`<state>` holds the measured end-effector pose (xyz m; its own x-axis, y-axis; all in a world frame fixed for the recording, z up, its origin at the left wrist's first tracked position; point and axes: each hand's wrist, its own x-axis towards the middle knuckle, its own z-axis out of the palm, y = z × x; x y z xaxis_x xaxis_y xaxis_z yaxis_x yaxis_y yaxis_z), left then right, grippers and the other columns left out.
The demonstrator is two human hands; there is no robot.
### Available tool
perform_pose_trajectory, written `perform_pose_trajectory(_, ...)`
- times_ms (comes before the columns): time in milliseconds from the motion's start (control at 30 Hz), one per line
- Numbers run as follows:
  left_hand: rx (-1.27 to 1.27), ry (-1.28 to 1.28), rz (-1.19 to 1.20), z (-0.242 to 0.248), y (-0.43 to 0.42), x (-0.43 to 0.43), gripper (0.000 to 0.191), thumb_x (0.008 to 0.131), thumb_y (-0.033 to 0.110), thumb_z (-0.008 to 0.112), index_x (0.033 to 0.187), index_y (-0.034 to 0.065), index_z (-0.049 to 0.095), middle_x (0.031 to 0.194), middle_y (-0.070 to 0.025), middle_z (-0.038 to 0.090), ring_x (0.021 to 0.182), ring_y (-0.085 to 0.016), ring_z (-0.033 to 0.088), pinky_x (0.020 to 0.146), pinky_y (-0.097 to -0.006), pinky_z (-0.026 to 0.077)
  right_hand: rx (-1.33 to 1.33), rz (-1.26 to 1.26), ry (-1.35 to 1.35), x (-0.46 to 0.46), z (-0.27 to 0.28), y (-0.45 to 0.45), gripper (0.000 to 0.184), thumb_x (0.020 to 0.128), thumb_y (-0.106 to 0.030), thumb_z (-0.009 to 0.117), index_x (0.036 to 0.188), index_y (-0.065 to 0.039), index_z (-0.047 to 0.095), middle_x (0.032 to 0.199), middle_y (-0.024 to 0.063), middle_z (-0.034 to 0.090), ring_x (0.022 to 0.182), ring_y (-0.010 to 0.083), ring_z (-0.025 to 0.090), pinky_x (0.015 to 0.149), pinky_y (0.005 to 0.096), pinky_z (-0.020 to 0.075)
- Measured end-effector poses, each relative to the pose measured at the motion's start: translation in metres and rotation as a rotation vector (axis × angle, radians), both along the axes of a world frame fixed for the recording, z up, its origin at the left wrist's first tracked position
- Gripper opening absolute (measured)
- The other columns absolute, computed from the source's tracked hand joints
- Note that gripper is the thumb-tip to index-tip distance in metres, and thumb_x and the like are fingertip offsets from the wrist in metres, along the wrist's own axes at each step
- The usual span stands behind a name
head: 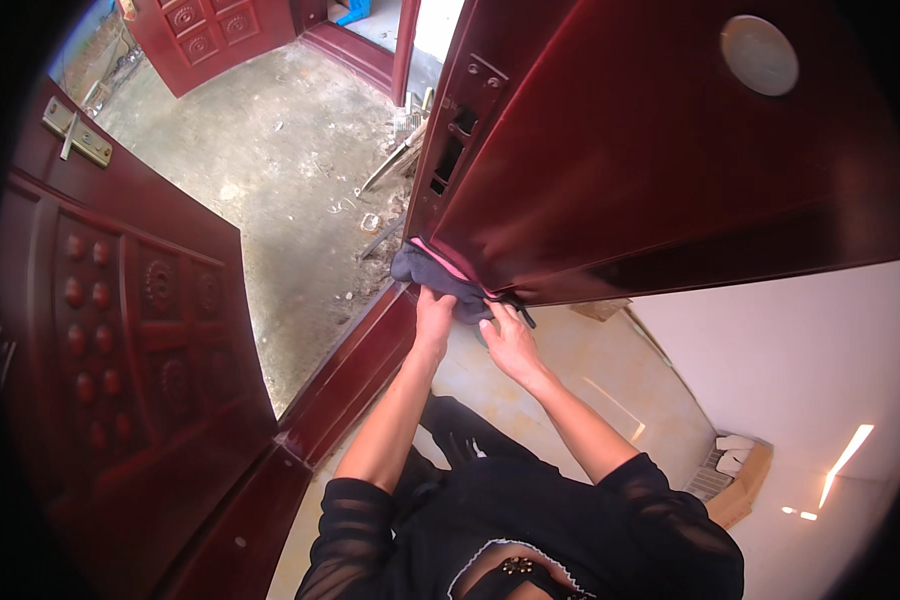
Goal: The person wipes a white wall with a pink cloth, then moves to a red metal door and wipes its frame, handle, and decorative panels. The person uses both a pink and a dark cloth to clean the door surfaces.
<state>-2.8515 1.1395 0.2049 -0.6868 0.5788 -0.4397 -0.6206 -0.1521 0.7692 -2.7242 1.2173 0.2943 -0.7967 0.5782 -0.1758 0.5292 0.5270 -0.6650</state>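
A dark grey cloth [457, 294] with a pink edge is bunched against the dark red door frame [540, 225], low down near the threshold [375, 341]. My left hand [435, 319] grips its near side with the thumb on top. On the right part of the same cloth lies my right hand [511, 337], its fingertips pressing at the cloth's edge. The fingers of both hands are partly hidden by the fabric. Above the cloth, a metal strike plate [457, 127] with dark slots and screws is set in the jamb.
An open red panelled door [142, 300] with a lever handle [75, 131] stands at left. Beyond the threshold is a concrete floor [285, 157] with scattered debris. Another red door [210, 34] is at the back. A cardboard box [742, 487] sits by the white wall at right.
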Motion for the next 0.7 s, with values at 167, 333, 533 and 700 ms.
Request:
perform_pose_trajectory(167,-0.061,0.509,0.024,0.101,-0.005,-0.007,0.052,0.078,0.012,0.067,0.128,0.0005,0.057,0.125,-0.0129,0.060,0.114,-0.025,0.055,0.100,-0.0368,0.042,0.059,-0.067,0.257,0.008,0.074,-0.008,0.043,0.096,-0.015,0.058,0.136,0.001,0.054,0.124,0.0192,0.061,0.101,0.0301,0.064,0.086,0.0368,0.0533)
perform_pose_trajectory(333,-0.151,1.311,0.203,0.204,-0.001,-0.027,0.058,0.074,0.017,0.077,0.124,-0.0001,0.055,0.120,-0.0173,0.059,0.113,-0.032,0.053,0.098,-0.0414,0.042,0.171,-0.105,0.580,0.009,0.159,-0.014,0.048,0.095,-0.009,0.060,0.139,0.007,0.050,0.126,0.0164,0.059,0.105,0.0218,0.060,0.094,0.0325,0.0480)
perform_pose_trajectory(533,0.146,1.200,0.164,0.295,0.021,-0.049,0.083,0.067,0.014,0.086,0.135,-0.0011,0.041,0.122,-0.0169,0.057,0.111,-0.033,0.057,0.099,-0.0427,0.043,-0.004,-0.155,0.866,-0.005,0.245,-0.019,0.052,0.095,-0.010,0.061,0.142,0.006,0.046,0.131,0.0150,0.057,0.117,0.0226,0.056,0.101,0.0331,0.0438)
perform_pose_trajectory(700,0.257,1.318,0.140,0.379,0.033,-0.075,0.106,0.055,0.023,0.094,0.141,0.0005,0.036,0.132,-0.0209,0.051,0.125,-0.040,0.049,0.106,-0.0520,0.037,0.067,-0.194,1.086,-0.021,0.315,-0.022,0.052,0.095,-0.009,0.059,0.143,0.005,0.045,0.134,0.0153,0.058,0.109,0.0178,0.060,0.092,0.0292,0.0465)
